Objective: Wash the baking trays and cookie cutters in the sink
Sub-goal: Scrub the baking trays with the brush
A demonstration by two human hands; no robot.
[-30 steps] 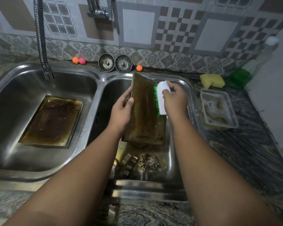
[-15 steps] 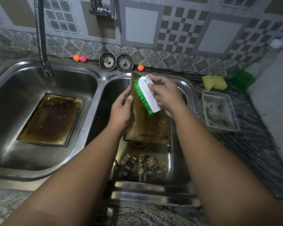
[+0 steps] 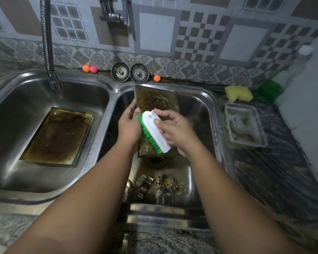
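A greasy brown baking tray (image 3: 155, 99) stands tilted up in the right sink basin (image 3: 206, 114). My left hand (image 3: 128, 125) grips its left edge. My right hand (image 3: 174, 131) holds a white scrub brush with green bristles (image 3: 154, 132), pressed against the tray's lower half. Soap suds speckle the tray's upper part. A second stained tray (image 3: 59, 137) lies flat in the left basin (image 3: 13, 110). Several metal cookie cutters (image 3: 154, 186) lie on the right basin's floor near its front.
A flexible tap hose (image 3: 48, 44) hangs over the left basin. Two sink strainers (image 3: 129, 72) and small coloured balls (image 3: 89, 69) sit on the back ledge. On the right counter are a yellow sponge (image 3: 239, 93), a sudsy plastic container (image 3: 244, 125) and a green soap bottle (image 3: 272, 88).
My right hand has carried the brush from the tray's right edge onto its face, then down from the top toward the lower half. The tray now faces me more squarely.
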